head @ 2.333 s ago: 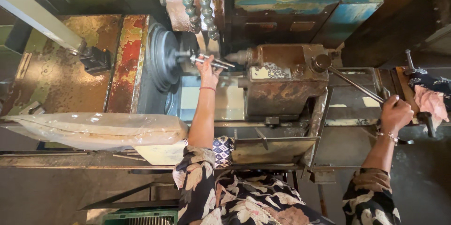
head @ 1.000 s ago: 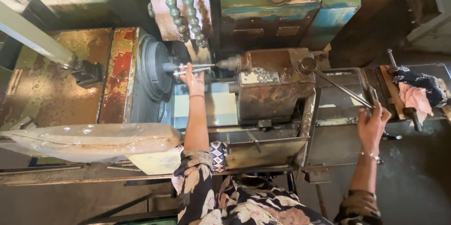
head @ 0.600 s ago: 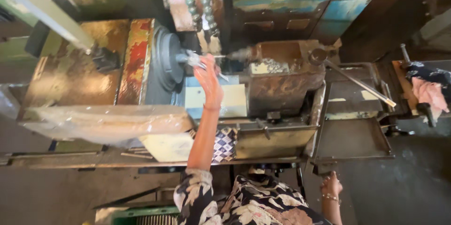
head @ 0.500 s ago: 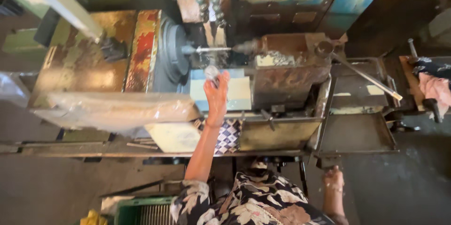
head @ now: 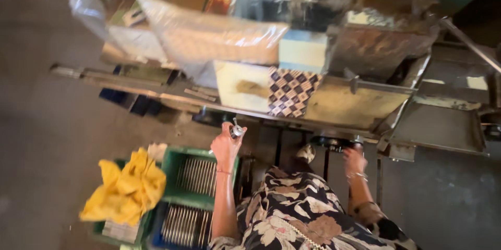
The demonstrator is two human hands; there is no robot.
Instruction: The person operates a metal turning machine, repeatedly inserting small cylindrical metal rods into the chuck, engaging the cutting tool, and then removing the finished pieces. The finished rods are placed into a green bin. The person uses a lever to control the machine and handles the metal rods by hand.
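Hands low by the lathe — left hand (head: 227, 145) gripping a small shiny metal part (head: 237, 131), right hand (head: 355, 160) empty, loosely open

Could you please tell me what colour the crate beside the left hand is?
Green; the crate shows best in the head view, just below the left hand.

A green crate (head: 198, 177) is seen on the grey floor (head: 47, 140), with a bright yellow cloth (head: 125, 190) bunched beside it. A black and cream checked cloth (head: 289, 91) is hung over the rusty brown machine (head: 365, 57). Dark floral fabric (head: 297, 213) with cream and brown blooms is worn. A silvery metal part (head: 237, 131) is shown too.
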